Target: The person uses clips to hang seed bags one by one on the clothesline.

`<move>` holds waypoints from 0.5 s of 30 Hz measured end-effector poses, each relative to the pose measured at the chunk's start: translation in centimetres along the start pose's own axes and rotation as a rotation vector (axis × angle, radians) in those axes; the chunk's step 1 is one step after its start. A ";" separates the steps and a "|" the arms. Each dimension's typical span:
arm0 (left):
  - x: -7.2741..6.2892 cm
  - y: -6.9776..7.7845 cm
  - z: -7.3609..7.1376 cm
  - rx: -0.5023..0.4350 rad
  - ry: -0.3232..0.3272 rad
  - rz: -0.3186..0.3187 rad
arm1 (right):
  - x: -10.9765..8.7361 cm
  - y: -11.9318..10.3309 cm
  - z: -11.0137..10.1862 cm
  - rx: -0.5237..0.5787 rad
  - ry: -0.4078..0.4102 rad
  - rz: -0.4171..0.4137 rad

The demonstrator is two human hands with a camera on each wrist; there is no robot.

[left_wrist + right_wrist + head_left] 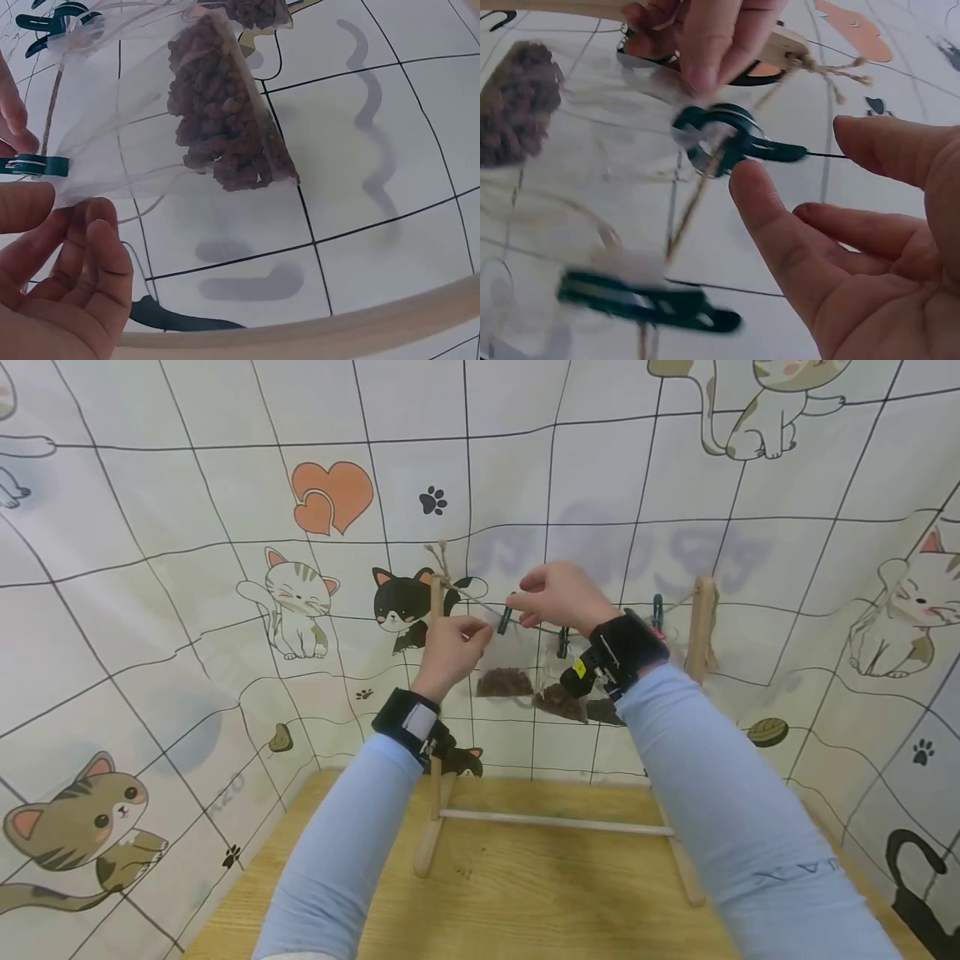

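A clear plastic bag [112, 142] with brown lumpy bits in its bottom hangs from a twine line [692, 202], held by a dark green clip [727, 139]. My left hand [452, 652] pinches the bag's top edge just beside this clip. Above it, my right hand [566, 597] is at the clip's handle end; in the right wrist view its thumb stands apart from the clip, and the index fingertip is against or very near it. A second green clip [563, 643] holds another bag [561, 700] of brown bits, partly hidden by my right wrist.
The line runs between two wooden posts, left [437, 602] and right [701, 627], of a stand on a wooden table [555, 877]. Another green clip [657, 612] sits near the right post, and a darker bag [602, 712] hangs behind my right wrist. Cat-print cloth [225, 468] surrounds the table.
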State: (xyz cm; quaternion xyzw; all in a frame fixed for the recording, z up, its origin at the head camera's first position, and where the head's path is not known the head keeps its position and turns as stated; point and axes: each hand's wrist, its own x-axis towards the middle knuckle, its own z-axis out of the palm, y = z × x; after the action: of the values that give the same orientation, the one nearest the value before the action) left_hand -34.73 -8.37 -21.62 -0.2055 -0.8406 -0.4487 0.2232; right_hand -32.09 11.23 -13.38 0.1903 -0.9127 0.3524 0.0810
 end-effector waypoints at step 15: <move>-6.2 0.3 -3.6 0.160 0.091 0.312 | -11.5 4.2 -4.1 -0.257 0.328 -0.379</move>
State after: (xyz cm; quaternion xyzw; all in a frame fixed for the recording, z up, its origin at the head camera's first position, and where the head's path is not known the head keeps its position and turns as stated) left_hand -28.84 -12.11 -23.07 -0.2947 -0.8204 -0.3493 0.3436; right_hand -23.17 20.14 -16.18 0.2863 -0.8727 0.2385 0.3156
